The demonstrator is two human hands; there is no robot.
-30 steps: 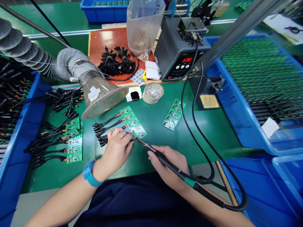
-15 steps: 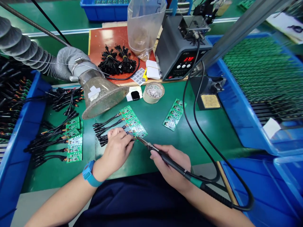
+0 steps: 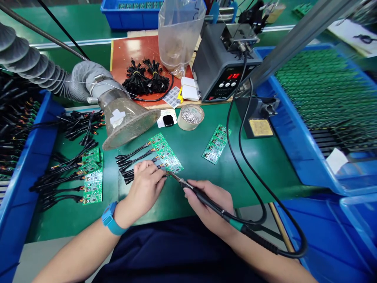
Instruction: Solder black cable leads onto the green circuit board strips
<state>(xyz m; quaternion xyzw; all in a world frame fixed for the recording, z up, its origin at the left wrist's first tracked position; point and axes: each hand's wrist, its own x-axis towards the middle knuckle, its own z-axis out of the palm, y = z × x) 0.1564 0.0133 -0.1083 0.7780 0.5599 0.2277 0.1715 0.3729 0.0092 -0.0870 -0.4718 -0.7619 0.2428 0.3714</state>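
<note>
My right hand (image 3: 210,202) grips a soldering iron (image 3: 207,199) like a pen, its tip at the lower edge of a green circuit board (image 3: 168,154). Black cables (image 3: 132,155) with small coloured wires are joined along that board's left side. Fingers pinched together, my left hand (image 3: 149,182) is at the board's lower left corner on one cable's wire end, which the fingers mostly cover. A blue wrist strap (image 3: 112,220) is on the left wrist. Apart on the right lies another circuit board (image 3: 217,144) with no cables on it.
A fume extractor hood (image 3: 126,124) hangs over the mat, left of a round tub of solder bits (image 3: 191,116). Behind stand the soldering station (image 3: 225,67) and iron holder (image 3: 259,114). Wired boards (image 3: 93,184) lie left; blue bins (image 3: 297,129) flank the bench.
The soldering iron and my right hand have shifted slightly left, with the tip closer to my left fingers. My left hand stays in nearly the same place.
</note>
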